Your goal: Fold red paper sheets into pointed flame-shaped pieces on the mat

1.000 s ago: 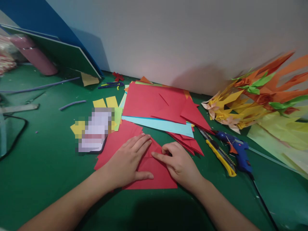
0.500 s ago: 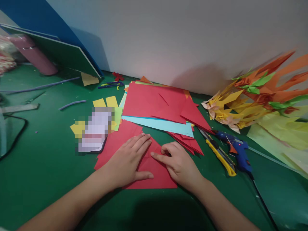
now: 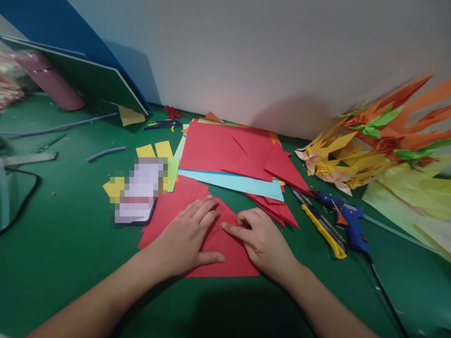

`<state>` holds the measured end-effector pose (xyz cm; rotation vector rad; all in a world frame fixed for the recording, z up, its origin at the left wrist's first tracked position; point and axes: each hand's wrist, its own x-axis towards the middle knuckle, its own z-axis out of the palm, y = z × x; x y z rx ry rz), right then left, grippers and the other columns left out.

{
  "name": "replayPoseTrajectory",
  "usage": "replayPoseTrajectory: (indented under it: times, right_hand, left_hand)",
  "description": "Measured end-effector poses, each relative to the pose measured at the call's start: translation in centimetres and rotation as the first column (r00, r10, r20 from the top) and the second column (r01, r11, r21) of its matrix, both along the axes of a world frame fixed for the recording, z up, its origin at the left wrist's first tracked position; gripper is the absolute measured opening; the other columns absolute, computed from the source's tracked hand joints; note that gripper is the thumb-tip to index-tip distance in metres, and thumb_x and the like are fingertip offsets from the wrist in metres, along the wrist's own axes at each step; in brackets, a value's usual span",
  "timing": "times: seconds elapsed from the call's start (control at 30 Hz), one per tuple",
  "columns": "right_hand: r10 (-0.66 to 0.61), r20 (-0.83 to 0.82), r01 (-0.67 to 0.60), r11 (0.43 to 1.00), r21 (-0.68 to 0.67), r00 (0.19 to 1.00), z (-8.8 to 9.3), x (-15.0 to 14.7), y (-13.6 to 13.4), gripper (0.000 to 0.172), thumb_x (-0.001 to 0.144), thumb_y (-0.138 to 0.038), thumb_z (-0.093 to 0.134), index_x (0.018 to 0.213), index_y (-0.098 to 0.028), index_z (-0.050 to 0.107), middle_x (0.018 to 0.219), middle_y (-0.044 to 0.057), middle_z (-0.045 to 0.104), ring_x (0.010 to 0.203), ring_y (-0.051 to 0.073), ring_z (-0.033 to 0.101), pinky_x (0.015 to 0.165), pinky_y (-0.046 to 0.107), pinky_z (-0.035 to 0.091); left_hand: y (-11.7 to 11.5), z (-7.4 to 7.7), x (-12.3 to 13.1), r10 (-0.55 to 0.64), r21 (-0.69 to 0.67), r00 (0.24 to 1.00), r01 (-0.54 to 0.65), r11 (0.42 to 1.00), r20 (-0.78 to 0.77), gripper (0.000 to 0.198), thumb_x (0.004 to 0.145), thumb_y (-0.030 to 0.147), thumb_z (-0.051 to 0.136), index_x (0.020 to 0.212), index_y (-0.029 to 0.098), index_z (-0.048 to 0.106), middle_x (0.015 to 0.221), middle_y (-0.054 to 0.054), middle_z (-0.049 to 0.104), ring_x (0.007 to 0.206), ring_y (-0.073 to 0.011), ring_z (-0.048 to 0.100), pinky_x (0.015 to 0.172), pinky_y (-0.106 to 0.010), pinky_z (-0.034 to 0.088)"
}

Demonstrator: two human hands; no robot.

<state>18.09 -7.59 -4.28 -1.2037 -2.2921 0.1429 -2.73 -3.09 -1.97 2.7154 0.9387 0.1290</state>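
A folded sheet of red paper (image 3: 232, 260) lies in front of me on the green table, a corner pointing away. My left hand (image 3: 192, 234) rests flat across its left part, fingers stretched forward and thumb out to the right. At the right slanting edge is my right hand (image 3: 262, 239), with one digit laid straight on the paper and the other fingers curled beside it. More red sheets (image 3: 190, 187) show under and behind my left hand. Whatever lies beneath both palms is hidden.
Behind stand stacked red and blue sheets (image 3: 225, 148). A phone (image 3: 143, 188) lies left, among yellow paper pieces (image 3: 164, 149). To the right are a yellow cutter knife (image 3: 322, 230), a blue glue gun (image 3: 354, 225) and orange-yellow paper flowers (image 3: 338, 155). A pink bottle (image 3: 51, 80) leans far left.
Almost nothing differs. The fingers of my left hand have bent slightly; both hands stay in place on the red paper.
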Motion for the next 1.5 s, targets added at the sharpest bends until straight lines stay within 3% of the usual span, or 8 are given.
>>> replayPoseTrajectory:
  times: [0.37,0.83,1.17,1.5]
  right_hand:
    - [0.012,-0.012,-0.012,1.000,0.000,1.000,-0.19,0.13,0.08,0.036,0.093,-0.009,0.040,0.110,-0.019,0.070,0.080,0.007,0.053,0.074,0.018,0.044,0.066,0.031,0.041]
    - [0.009,0.004,-0.009,1.000,-0.003,1.000,-0.31,0.19,0.11,0.036,0.094,-0.010,0.039,0.111,-0.020,0.069,0.081,0.007,0.054,0.075,0.019,0.044,0.067,0.031,0.041]
    - [0.015,0.007,-0.015,1.000,0.010,1.000,-0.38,0.23,0.12,0.035,0.096,-0.012,0.039,0.110,-0.020,0.070,0.080,0.007,0.054,0.074,0.018,0.043,0.067,0.031,0.040]
    - [0.014,0.016,-0.015,1.000,0.015,1.000,-0.19,0.12,0.14,0.036,0.095,-0.011,0.038,0.109,-0.019,0.070,0.080,0.007,0.055,0.074,0.019,0.044,0.066,0.031,0.040]
  left_hand:
    - [0.12,0.13,0.15,-0.025,0.014,0.999,0.026,1.000,-0.020,0.079,0.075,0.063,0.064,0.128,0.007,0.050,0.146,-0.019,0.040,0.137,-0.0354,0.033,0.112,-0.050,0.033]
    - [0.30,0.08,0.00,-0.010,-0.023,1.000,0.009,1.000,-0.022,0.078,0.076,0.065,0.062,0.134,0.016,0.046,0.149,-0.014,0.037,0.138,-0.0320,0.031,0.113,-0.046,0.030]
    - [0.41,0.31,0.16,-0.002,-0.039,0.999,-0.001,0.999,-0.052,0.088,0.075,0.068,0.060,0.142,0.015,0.038,0.150,-0.013,0.035,0.138,-0.0327,0.031,0.113,-0.046,0.028]
    - [0.53,0.39,0.13,-0.017,-0.040,0.998,0.015,0.999,-0.053,0.087,0.075,0.068,0.059,0.141,0.015,0.040,0.151,-0.012,0.034,0.138,-0.0332,0.031,0.112,-0.047,0.029]
